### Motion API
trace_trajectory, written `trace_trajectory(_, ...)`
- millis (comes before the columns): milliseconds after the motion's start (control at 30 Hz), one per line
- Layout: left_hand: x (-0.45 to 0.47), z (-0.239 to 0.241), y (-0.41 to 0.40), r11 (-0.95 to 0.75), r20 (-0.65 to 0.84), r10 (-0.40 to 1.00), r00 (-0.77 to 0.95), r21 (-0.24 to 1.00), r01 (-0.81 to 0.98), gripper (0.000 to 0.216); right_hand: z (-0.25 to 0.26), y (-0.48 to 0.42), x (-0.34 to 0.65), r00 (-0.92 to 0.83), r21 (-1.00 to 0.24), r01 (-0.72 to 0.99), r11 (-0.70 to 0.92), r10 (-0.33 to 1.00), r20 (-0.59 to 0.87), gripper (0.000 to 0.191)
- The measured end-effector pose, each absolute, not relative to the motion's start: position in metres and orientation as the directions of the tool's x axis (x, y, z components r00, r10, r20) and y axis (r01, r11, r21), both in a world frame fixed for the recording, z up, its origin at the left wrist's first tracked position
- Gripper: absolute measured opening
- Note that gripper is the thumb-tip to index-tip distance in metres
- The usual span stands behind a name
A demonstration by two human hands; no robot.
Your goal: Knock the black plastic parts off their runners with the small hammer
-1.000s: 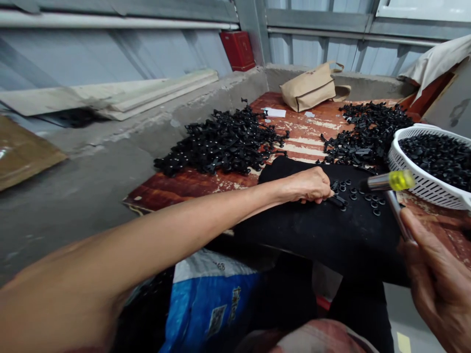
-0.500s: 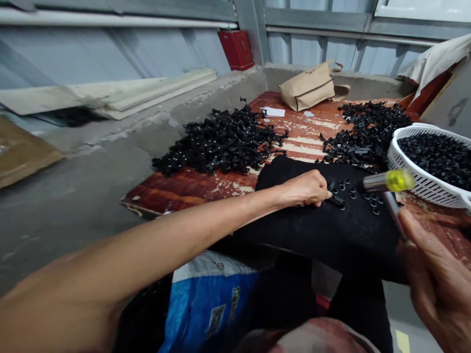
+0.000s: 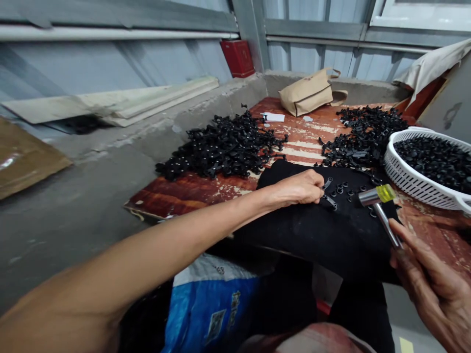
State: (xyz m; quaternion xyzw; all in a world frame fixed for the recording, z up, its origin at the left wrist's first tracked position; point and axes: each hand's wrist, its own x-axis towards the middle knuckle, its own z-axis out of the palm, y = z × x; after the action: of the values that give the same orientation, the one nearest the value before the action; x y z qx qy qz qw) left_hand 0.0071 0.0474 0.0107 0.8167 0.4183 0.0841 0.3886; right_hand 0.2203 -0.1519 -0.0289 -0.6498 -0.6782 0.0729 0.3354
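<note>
My right hand is wrapped round the handle of a small mallet with a metal head and a yellow face, held above the right part of a black cloth. On that cloth, my left hand is closed, its fingers pinched on small black strap-shaped parts whose ends stick out to the right. How many parts the fingers hold is hidden. Several small black rings lie loose between my left hand and the mallet head.
A large heap of black parts lies left on the worn red tabletop. Another black heap lies at the back right, beside a white basket full of small black pieces. A tan bag lies at the back; a blue sack is below.
The mallet has moved left and lower in my right hand. The strap-shaped parts by my left fingers now stick out at different angles; the left hand stays in nearly the same place.
</note>
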Motion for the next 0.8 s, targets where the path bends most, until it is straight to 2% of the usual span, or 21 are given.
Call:
trace_trajectory(133, 0.003, 0.013, 0.043, -0.35, -0.165, 0.742, 0.65, 0.732, 0.585, 0.02, -0.043, -0.161, 0.222, 0.185, -0.674, 0.736, 0.057, 0.942, 0.281, 0.045)
trace_trajectory(433, 0.009, 0.017, 0.033, -0.456, -0.147, 0.759, 0.634, 0.575, 0.679, 0.024, -0.044, -0.157, 0.22, 0.355, -0.873, 0.485, -0.046, 0.923, 0.149, 0.045)
trace_trajectory(800, 0.012, 0.013, 0.037, -0.487, -0.152, 0.741, 0.654, 0.549, 0.679, 0.026, -0.046, -0.155, 0.217, 0.384, -0.929, 0.366, -0.06, 0.919, 0.092, 0.044)
